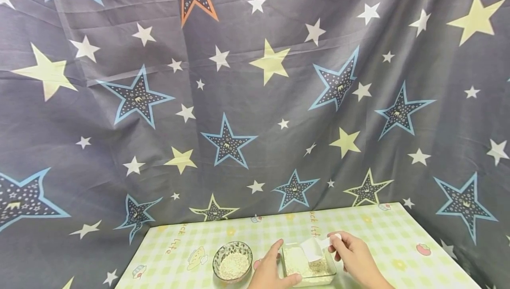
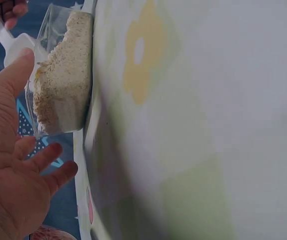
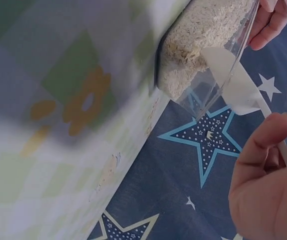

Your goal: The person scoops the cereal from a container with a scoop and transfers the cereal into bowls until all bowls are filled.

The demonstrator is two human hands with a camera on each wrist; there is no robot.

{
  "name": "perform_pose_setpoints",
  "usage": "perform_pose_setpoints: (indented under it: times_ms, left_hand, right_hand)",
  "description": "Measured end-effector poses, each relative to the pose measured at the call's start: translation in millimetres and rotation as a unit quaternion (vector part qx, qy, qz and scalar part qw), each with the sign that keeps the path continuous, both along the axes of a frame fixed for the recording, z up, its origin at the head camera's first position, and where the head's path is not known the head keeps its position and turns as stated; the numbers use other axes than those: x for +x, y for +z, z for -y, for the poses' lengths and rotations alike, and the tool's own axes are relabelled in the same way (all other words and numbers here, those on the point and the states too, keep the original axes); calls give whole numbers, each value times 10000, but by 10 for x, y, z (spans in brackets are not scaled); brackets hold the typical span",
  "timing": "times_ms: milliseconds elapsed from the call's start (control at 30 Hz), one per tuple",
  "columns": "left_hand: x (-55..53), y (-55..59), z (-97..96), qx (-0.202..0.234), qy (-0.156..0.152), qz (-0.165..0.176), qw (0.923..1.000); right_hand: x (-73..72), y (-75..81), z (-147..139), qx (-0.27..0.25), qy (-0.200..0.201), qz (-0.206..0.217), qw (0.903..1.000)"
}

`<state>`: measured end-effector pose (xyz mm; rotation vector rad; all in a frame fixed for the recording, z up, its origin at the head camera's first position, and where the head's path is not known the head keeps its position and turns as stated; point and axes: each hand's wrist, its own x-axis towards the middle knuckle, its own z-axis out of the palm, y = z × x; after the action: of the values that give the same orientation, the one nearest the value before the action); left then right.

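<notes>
My right hand pinches the handle of a white plastic scoop between thumb and fingers. The scoop is tilted, its front edge down in the pale flakes that look like oats. These flakes lie in a clear square container, with a hollow on the side toward my right hand. At the container's left side is my left hand, thumb and fingers spread along its near and left walls. The left wrist view shows that hand's fingers extended; whether they touch the wall cannot be told.
A patterned glass bowl holding similar flakes stands left of my left hand. The table has a green-and-white checked cloth with printed figures. Behind its far edge hangs a dark curtain with stars.
</notes>
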<state>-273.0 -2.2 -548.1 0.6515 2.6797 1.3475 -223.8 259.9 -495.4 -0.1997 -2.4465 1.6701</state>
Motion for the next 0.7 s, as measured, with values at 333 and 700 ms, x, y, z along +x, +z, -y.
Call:
perform_pose_setpoints:
  times_ms: [333, 700]
  left_hand:
    - [-24, -15, -16, -6, -93, 36, 10000]
    - [-17, -11, -10, -20, 100, 209, 9997]
  right_hand:
    - [-96, -29, 20, 304, -197, -60, 9993]
    - [-285, -204, -49, -878, -573, 524, 9931]
